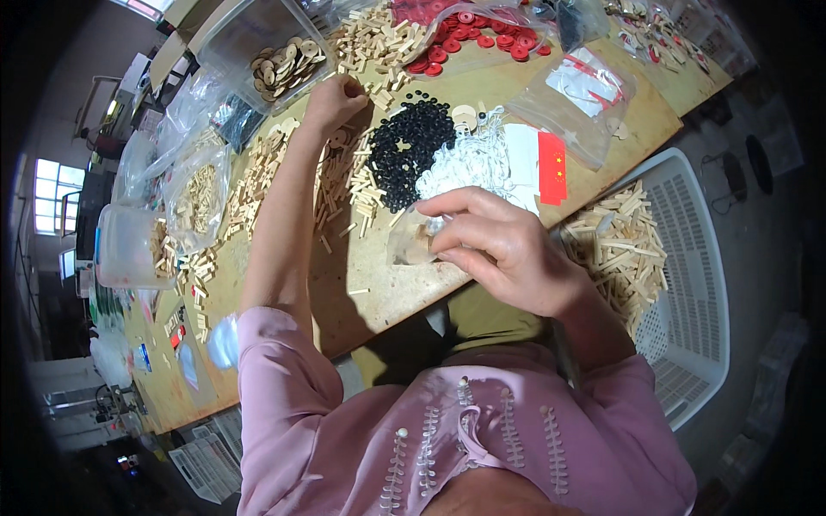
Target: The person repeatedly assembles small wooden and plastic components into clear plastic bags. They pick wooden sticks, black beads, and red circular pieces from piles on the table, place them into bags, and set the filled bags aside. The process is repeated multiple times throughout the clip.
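Note:
My left hand [334, 107] reaches far over the table, at the near edge of a pile of small wooden blocks [379, 43]. Its fingers are curled together, and what they may pinch is hidden. With thumb and fingers my right hand [512, 249] grips a small clear plastic bag [404, 245] at the table's near edge. Some wooden pieces show through the bag. Between the hands lie a heap of small black wheels [409, 142], a tangle of white cord [465, 168] and loose wooden sticks [366, 187]. Left of my forearm spread more wooden pieces [262, 176].
A clear bin [245, 43] of wooden discs [288, 64] stands at the back left. Red discs [469, 34] lie at the back. Red flag cards [551, 168] and a plastic bag with white pieces [585, 95] are to the right. A white basket [697, 284] holds wooden sticks [624, 249].

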Tool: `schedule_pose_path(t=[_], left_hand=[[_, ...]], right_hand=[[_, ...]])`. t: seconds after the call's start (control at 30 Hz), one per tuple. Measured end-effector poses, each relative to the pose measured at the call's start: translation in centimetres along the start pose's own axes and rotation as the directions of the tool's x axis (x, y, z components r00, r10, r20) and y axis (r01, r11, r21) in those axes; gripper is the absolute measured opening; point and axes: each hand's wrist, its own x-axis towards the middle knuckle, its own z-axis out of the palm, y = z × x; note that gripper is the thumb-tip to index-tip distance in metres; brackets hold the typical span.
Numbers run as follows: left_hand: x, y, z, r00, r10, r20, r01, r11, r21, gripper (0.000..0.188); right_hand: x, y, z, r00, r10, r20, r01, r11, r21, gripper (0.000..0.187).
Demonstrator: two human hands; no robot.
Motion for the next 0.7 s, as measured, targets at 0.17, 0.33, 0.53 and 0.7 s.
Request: schedule_pose_path(t=[0.17,0.33,0.53,0.7], left_hand=[[-5.7,3.1,-2.7,0.999,-0.038,-0.016,0.008,0.572,-0.82,0.028],[-14.1,10.3,-5.7,0.966,0.243,-0.085,-0.138,0.211,-0.968,0.033],[-18.7,12.0,-5.0,0.922,0.385,-0.047,-0.155,0.255,-0.954,0.034],[-19.6,11.3,-4.3,0.911,0.412,0.019,-0.12,0.31,-0.943,0.038]], right_hand=[[0.1,0.5,-0.3,1.0,-0.009,-0.027,0.008,0.999,-0.031,0.009],[1.0,0.3,-0.2,0.999,-0.032,-0.007,0.032,0.998,-0.061,0.008],[1.5,-0.2,0.7,0.996,-0.087,0.027,0.088,0.994,-0.063,0.011],[1.4,-0.5,0.8,0.996,-0.067,0.054,0.071,0.994,-0.079,0.01]])
